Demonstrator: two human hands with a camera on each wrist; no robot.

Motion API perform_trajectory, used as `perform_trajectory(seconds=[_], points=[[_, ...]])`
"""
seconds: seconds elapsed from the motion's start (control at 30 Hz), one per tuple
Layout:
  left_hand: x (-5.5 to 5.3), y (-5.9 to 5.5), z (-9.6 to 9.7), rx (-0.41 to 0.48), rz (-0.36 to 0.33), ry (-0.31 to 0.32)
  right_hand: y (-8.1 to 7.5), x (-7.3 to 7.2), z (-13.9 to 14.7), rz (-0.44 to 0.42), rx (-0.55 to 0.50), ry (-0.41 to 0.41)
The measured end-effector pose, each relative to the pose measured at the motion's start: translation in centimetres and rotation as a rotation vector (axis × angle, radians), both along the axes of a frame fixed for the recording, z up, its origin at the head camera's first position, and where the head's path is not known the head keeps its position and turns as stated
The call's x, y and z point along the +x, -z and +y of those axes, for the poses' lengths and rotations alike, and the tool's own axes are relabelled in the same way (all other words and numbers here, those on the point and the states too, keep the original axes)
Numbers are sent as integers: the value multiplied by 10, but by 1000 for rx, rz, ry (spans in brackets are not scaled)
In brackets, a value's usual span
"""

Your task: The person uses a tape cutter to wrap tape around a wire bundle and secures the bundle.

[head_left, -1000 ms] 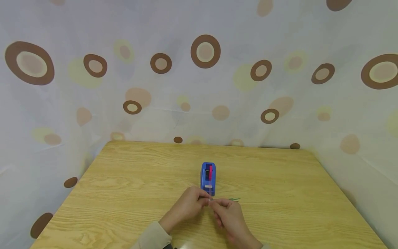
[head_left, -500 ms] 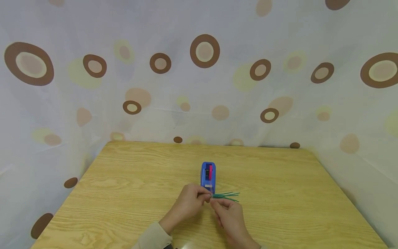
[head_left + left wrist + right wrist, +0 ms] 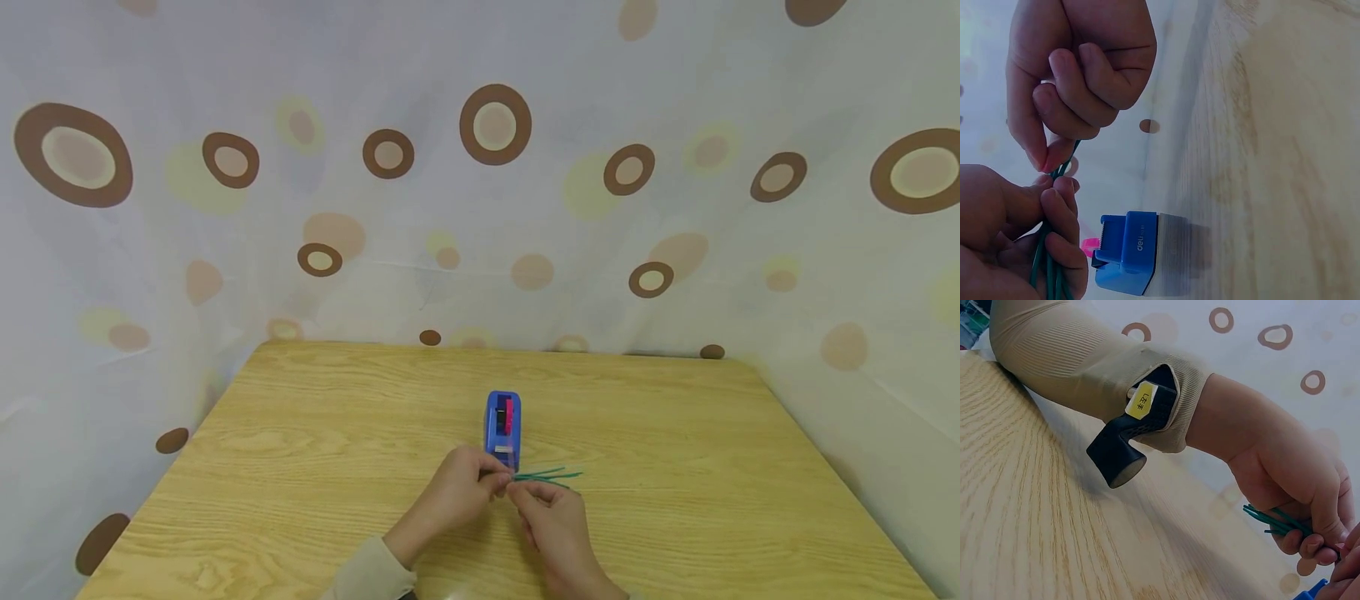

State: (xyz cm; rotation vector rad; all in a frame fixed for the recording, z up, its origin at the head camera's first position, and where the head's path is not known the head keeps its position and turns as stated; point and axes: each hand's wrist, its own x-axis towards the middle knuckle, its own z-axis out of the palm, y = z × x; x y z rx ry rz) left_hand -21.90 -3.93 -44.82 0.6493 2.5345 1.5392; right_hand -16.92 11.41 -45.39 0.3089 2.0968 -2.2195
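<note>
My left hand (image 3: 453,492) pinches a bundle of thin green strands (image 3: 551,476); in the left wrist view the strands (image 3: 1054,272) run through its curled palm (image 3: 997,231). Loose ends fan out to the right past its fingertips. Clear tape (image 3: 512,457) comes down from a blue tape dispenser (image 3: 495,433) to where the hands meet. Close against the left fingertips, my right hand (image 3: 555,525) has thumb and index together, apparently on the tape's end beside the strands; the exact contact is tiny. Its other fingers curl inward in the left wrist view (image 3: 1104,56).
The dispenser (image 3: 1129,250) stands on the wooden table (image 3: 337,417), just beyond the hands, with a pink roll core. A patterned white cloth (image 3: 450,200) hangs behind and along both sides. A dark camera (image 3: 1119,453) sits on the left sleeve.
The green strands have risen from mostly behind the right hand and now show above it, spread to the right. Both hands stay nearly in place at the dispenser's near end.
</note>
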Motion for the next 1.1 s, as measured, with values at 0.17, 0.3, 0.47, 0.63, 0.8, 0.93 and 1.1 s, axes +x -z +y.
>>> perform_trajectory(seconds=[0.17, 0.3, 0.47, 0.63, 0.8, 0.93, 1.1], points=[[2, -4, 1, -6, -11, -2, 1, 2, -1, 9, -24, 7], [3, -5, 1, 18, -13, 9, 1, 2, -1, 7, -23, 12], [3, -4, -1, 50, -42, 24, 2, 2, -2, 3, -13, 20], [3, -5, -2, 50, -65, 26, 4, 2, -2, 0, -15, 28], [1, -3, -3, 53, -70, 34, 3, 1, -3, -13, -7, 35], [0, -2, -4, 62, -98, 42, 4, 1, -3, -18, -3, 33], [0, -3, -5, 69, -145, 40, 4, 2, -3, -7, -1, 24]])
